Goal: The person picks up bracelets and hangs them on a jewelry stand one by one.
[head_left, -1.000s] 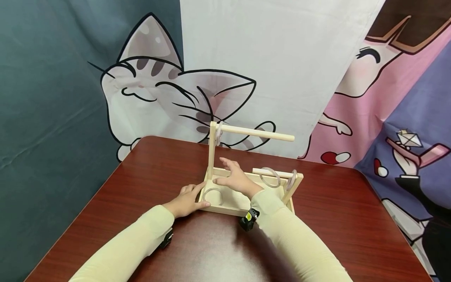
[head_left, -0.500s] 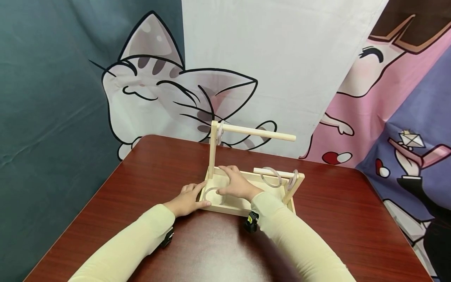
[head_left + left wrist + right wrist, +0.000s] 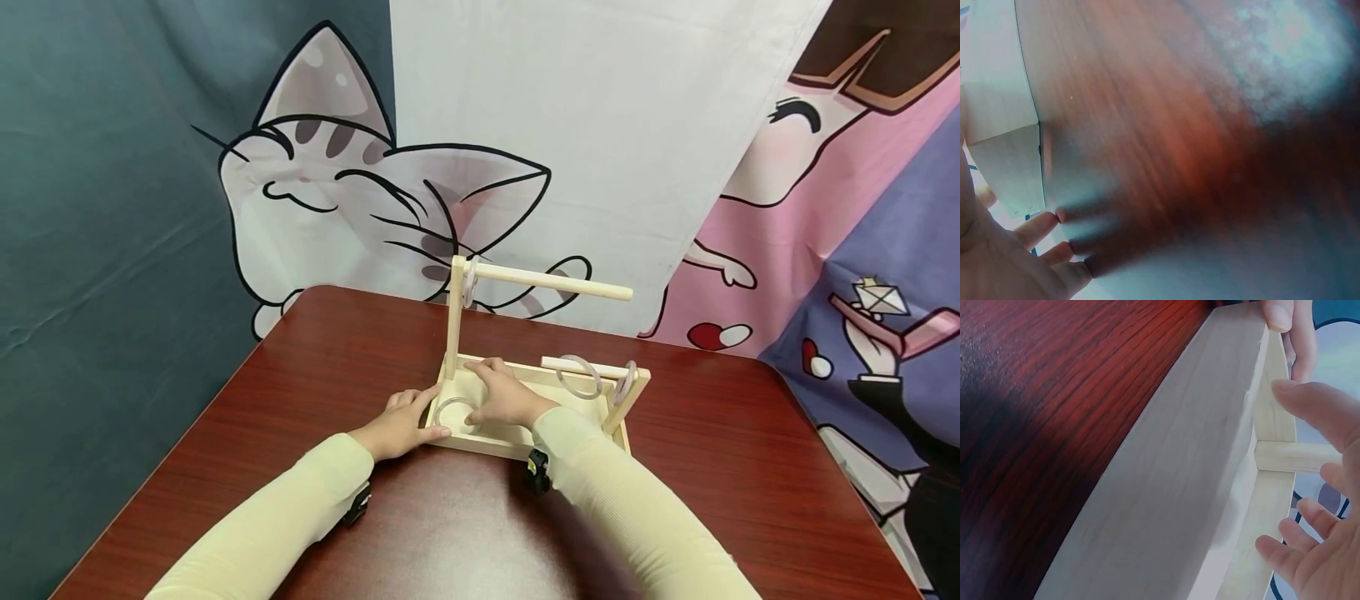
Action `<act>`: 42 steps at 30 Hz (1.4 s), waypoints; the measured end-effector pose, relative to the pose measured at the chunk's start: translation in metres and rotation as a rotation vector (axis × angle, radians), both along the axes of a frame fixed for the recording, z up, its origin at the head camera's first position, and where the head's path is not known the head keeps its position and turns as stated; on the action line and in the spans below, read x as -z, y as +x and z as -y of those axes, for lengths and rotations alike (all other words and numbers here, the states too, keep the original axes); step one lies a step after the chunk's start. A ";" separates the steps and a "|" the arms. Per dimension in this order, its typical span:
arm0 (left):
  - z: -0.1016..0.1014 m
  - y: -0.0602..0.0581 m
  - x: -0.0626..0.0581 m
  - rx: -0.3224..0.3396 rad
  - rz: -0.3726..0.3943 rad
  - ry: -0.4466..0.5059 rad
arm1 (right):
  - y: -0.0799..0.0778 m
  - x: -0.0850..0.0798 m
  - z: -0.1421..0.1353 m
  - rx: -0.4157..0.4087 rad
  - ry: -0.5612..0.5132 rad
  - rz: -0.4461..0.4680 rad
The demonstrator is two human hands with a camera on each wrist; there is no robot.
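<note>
A pale wooden tray (image 3: 498, 448) stands on the table with two pegged posts. My left hand (image 3: 401, 427) rests on its near left corner, thumb along the front wall and fingers at the left side; the left wrist view shows its fingertips near the tabletop. A translucent ring (image 3: 453, 400) lies inside the tray at the left. Over it reaches my right hand (image 3: 506, 400), its thumb near the ring's right side. The right wrist view shows this hand's thumb (image 3: 1319, 409) and fingers spread apart, nothing between them. The ring's right part is hard to see.
A tall post (image 3: 454, 321) carries a long rod (image 3: 555, 281) with ring edges (image 3: 470, 283) showing near the post. From a short post (image 3: 624, 402) at the right runs a lower peg (image 3: 543, 363) with rings (image 3: 625, 383) hanging on it. A printed curtain (image 3: 600, 125) hangs behind the table (image 3: 720, 467).
My right hand has lowered into the tray, its fingers coming down from beside the tall post to near the lying ring. The left hand keeps its place; the view shifts slightly.
</note>
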State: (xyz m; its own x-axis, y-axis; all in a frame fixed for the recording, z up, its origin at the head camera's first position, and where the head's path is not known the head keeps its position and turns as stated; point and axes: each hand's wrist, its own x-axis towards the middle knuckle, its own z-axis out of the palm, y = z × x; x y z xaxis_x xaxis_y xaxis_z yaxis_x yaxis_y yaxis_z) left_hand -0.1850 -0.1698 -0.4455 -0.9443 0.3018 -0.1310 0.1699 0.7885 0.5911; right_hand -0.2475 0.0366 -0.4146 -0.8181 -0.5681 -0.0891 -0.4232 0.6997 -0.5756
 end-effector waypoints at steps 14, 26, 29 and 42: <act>0.000 -0.001 0.001 0.001 -0.013 0.002 | -0.002 0.004 0.004 -0.113 0.167 -0.065; 0.000 -0.001 0.001 0.001 -0.016 -0.002 | -0.001 0.004 0.009 -0.215 0.197 -0.125; 0.000 -0.002 0.002 0.001 -0.016 -0.005 | -0.001 0.006 0.011 -0.228 0.212 -0.128; 0.000 -0.002 0.001 0.003 -0.008 -0.009 | -0.002 0.008 0.017 -0.219 0.242 -0.073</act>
State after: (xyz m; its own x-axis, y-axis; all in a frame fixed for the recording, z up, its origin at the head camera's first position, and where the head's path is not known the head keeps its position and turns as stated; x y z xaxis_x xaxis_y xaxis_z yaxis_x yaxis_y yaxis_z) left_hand -0.1874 -0.1701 -0.4464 -0.9443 0.3039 -0.1260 0.1774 0.7930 0.5828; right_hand -0.2491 0.0194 -0.4223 -0.6883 -0.7004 -0.1889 -0.6123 0.7006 -0.3663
